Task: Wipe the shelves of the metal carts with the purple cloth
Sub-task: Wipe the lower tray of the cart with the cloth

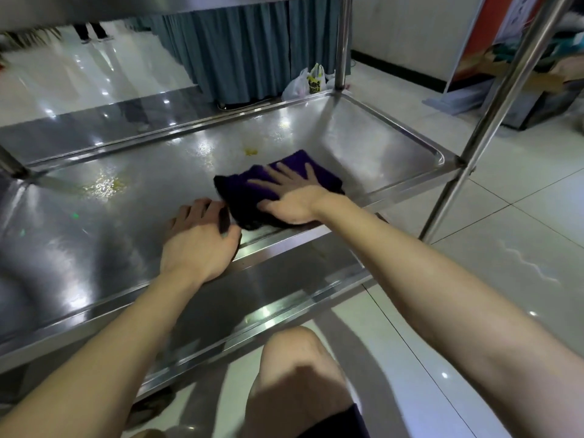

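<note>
The left hand (pixel 197 238) rests palm down on the cart's shelf (pixel 158 197) at its front rim, fingers bent against the dark edge of the cloth (pixel 234 186) — whether it pinches that edge cannot be told. Just beyond, the right hand (pixel 290 197) lies flat on the cloth, fingers spread wide and pressing it to the steel. Past the cloth sits a small yellow stain (pixel 251 151), and farther off — beside the rear post (pixel 343 42) — a plastic bag (pixel 308 82) lies on the floor before a curtain (pixel 246 52).
</note>
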Demonstrator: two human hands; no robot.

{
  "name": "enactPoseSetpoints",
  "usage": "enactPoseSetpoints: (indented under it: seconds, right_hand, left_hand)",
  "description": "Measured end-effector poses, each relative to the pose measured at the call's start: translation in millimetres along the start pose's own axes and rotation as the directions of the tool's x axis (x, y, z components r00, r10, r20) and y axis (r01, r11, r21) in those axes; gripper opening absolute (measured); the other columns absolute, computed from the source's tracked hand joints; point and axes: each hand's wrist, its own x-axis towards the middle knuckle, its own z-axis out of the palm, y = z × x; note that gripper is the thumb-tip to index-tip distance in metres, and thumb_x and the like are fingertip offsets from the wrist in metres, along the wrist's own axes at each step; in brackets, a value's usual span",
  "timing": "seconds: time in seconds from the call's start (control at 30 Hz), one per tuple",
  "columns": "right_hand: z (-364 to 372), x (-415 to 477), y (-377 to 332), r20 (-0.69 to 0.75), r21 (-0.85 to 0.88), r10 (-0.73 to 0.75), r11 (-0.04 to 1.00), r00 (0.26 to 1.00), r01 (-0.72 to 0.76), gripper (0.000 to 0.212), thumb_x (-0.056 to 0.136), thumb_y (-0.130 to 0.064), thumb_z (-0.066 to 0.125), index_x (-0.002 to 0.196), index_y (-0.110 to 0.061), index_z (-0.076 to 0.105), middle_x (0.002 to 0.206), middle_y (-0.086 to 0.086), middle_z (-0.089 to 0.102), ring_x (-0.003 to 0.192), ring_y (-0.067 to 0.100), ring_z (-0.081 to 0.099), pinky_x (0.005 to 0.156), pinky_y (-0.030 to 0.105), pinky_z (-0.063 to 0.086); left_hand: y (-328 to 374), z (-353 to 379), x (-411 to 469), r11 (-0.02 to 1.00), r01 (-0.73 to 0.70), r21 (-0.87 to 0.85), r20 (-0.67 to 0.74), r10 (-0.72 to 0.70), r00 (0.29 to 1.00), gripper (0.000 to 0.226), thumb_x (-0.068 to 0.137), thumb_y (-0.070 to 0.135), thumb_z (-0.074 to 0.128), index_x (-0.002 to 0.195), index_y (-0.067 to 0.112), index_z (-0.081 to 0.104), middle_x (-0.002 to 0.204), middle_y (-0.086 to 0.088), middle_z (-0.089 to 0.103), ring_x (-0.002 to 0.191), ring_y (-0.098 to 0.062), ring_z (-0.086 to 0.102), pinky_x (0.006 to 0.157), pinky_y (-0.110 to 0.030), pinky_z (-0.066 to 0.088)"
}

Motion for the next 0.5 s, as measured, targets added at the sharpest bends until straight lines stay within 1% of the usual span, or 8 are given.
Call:
enactPoseSetpoints:
  seconds: [0.07,0.1,0.17,0.23,0.3,0.37,0.4,0.5]
  right_hand:
    - [2,-20,15,-0.028,0.046,-0.144,0.988,0.989,0.145,0.062,0.104,-0.070,0.031,0.164,-0.061,0.018,0.179,-0.020,0.005,0.165,0.006,-0.006,0.126,0.054,-0.020]
    - [-1,-28,29,-0.035,0.067,-0.174,0.982,0.984,0.176,0.061,0.103,-0.070,0.033,0.163,-0.062,0.021,0.178,-0.023,0.009,0.164,0.002,-0.004,0.127,0.049,-0.018]
    - [-12,-40,61,-0.026,0.095,-0.147,0.984,0.989,0.148,0.064,0.100,-0.073,0.035,0.162,-0.063,0.024,0.176,-0.027,0.012,0.164,0.000,-0.001,0.129,0.046,-0.013]
    - [-22,-49,103,-0.048,0.087,-0.010,0.996,0.999,0.014,0.069,0.096,-0.077,0.036,0.162,-0.063,0.024,0.176,-0.028,0.013,0.165,0.003,0.001,0.132,0.049,-0.007]
    - [-32,-57,151,-0.089,0.086,0.197,0.978,0.976,-0.190,0.070,0.096,-0.079,0.037,0.163,-0.061,0.025,0.178,-0.024,0.013,0.166,0.009,0.003,0.132,0.057,-0.004]
    - [-40,-60,189,-0.098,0.091,0.405,0.913,0.909,-0.398,0.072,0.099,-0.080,0.035,0.165,-0.057,0.021,0.180,-0.017,0.010,0.167,0.015,0.001,0.131,0.062,-0.006]
    - [-43,-56,200,-0.093,0.095,0.479,0.877,0.873,-0.472,0.074,0.100,-0.080,0.033,0.167,-0.053,0.019,0.181,-0.014,0.007,0.167,0.018,-0.001,0.129,0.065,-0.008]
    - [-44,-27,196,-0.089,0.121,0.624,0.781,0.777,-0.613,0.078,0.101,-0.080,0.026,0.170,-0.047,0.011,0.182,-0.003,-0.001,0.167,0.029,-0.010,0.124,0.075,-0.012]
  left_hand:
    - [-3,1,-1,1.000,-0.010,-0.005,-0.002,0.010,1.000,0.044,0.106,0.046,0.053,0.142,0.022,0.059,0.150,-0.006,0.055,0.133,-0.037,0.048,0.110,-0.047,0.039]
    - [-4,2,-1,1.000,-0.015,-0.009,-0.004,0.015,1.000,0.044,0.105,0.046,0.054,0.142,0.022,0.060,0.151,-0.006,0.054,0.133,-0.037,0.048,0.110,-0.048,0.039]
    - [-3,3,-1,1.000,-0.019,-0.023,-0.003,0.019,1.000,0.043,0.104,0.045,0.057,0.142,0.023,0.061,0.153,-0.006,0.053,0.135,-0.037,0.047,0.111,-0.048,0.037]
    - [-2,4,-1,0.999,-0.020,-0.035,-0.005,0.019,1.000,0.044,0.104,0.044,0.058,0.142,0.024,0.062,0.154,-0.006,0.053,0.136,-0.037,0.046,0.112,-0.048,0.036]
    - [-2,5,-1,0.999,-0.022,-0.036,-0.017,0.021,1.000,0.044,0.103,0.045,0.059,0.142,0.025,0.062,0.153,-0.006,0.053,0.136,-0.037,0.046,0.112,-0.047,0.036]
    - [-2,7,0,0.999,-0.021,-0.034,-0.023,0.020,1.000,0.044,0.104,0.045,0.058,0.142,0.025,0.062,0.153,-0.005,0.053,0.135,-0.037,0.046,0.112,-0.047,0.037]
    - [-2,7,0,0.999,-0.019,-0.036,-0.024,0.018,1.000,0.043,0.104,0.046,0.057,0.142,0.026,0.061,0.152,-0.005,0.053,0.135,-0.037,0.046,0.112,-0.047,0.037]
    - [0,8,0,0.999,-0.018,-0.032,-0.022,0.018,1.000,0.043,0.104,0.046,0.053,0.142,0.027,0.059,0.152,-0.003,0.051,0.136,-0.035,0.045,0.113,-0.046,0.036]
